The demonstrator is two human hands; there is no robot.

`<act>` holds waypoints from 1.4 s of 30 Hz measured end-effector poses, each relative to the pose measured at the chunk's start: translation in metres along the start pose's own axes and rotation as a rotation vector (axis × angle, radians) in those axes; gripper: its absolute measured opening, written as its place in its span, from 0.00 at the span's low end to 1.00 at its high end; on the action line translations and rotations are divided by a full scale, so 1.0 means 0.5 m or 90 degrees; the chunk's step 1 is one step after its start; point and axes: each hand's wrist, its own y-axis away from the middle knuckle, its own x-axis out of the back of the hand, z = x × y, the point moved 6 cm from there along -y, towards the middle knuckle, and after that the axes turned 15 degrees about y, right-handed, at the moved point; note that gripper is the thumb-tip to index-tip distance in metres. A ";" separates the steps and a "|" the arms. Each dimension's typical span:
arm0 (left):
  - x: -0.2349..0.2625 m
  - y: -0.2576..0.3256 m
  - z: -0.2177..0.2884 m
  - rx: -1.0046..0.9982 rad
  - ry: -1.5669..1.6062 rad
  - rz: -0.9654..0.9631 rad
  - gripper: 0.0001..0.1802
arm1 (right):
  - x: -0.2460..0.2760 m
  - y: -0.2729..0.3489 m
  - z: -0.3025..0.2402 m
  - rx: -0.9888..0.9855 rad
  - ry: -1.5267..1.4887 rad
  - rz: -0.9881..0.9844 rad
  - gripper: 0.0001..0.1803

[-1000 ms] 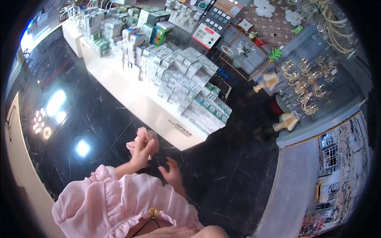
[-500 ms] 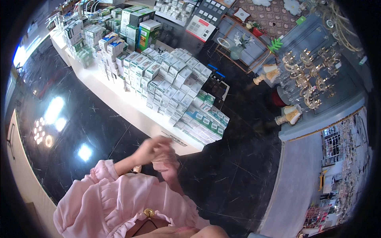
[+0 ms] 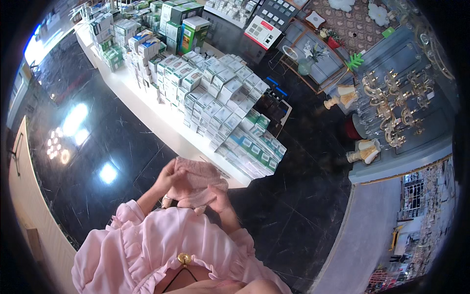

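A pink cloth [image 3: 199, 175] is spread between my two hands, in front of my body and near the front end of the white counter. My left hand [image 3: 168, 179] grips its left side, thumb and fingers closed on the fabric. At the lower right edge of the cloth, my right hand [image 3: 219, 201] pinches it. Part of the cloth hangs down between the hands in loose folds. Just beyond stand stacked small white and green boxes [image 3: 215, 98]; neither hand touches them.
The white counter [image 3: 132, 108] runs to the far left, loaded with cartons. A green and orange box [image 3: 193, 36] stands upright behind the stacks. Gold chandeliers [image 3: 391, 108] and lamps hang at the right. Dark glossy floor [image 3: 289, 215] surrounds me; a wooden cabinet [image 3: 29, 181] is at left.
My hands were close together and blurred, with the cloth bunched between them. They are now apart, and the cloth is opened out. The view has shifted slightly, moving the counter right and down.
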 end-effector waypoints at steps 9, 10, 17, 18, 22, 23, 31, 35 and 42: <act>0.044 -0.007 0.020 -0.060 -0.088 0.030 0.09 | 0.135 0.024 -0.010 -0.049 0.311 0.277 0.13; 0.054 -0.004 0.016 -0.076 -0.109 0.032 0.09 | 0.125 0.020 -0.007 -0.041 0.310 0.257 0.14; 0.012 0.019 0.018 -0.004 -0.047 -0.016 0.11 | 0.063 -0.098 0.118 0.122 0.376 0.067 0.22; -0.016 0.017 0.044 -0.066 -0.053 -0.066 0.09 | 0.036 -0.115 0.117 0.147 0.340 -0.008 0.22; -0.030 0.025 0.079 -0.056 -0.039 -0.093 0.07 | 0.000 -0.123 0.084 0.296 0.215 -0.151 0.20; -0.027 0.024 0.083 -0.053 -0.045 -0.082 0.06 | 0.005 -0.119 0.073 0.311 0.192 -0.129 0.19; 0.068 -0.002 0.095 -0.117 -0.088 0.086 0.09 | 0.126 -0.012 -0.026 0.238 0.164 0.406 0.14; 0.094 -0.005 0.091 -0.112 -0.066 0.077 0.12 | 0.117 0.019 -0.065 0.332 0.382 0.477 0.13; 0.066 0.003 0.149 -0.388 -0.422 0.072 0.20 | 0.049 0.072 -0.152 0.441 0.606 0.442 0.17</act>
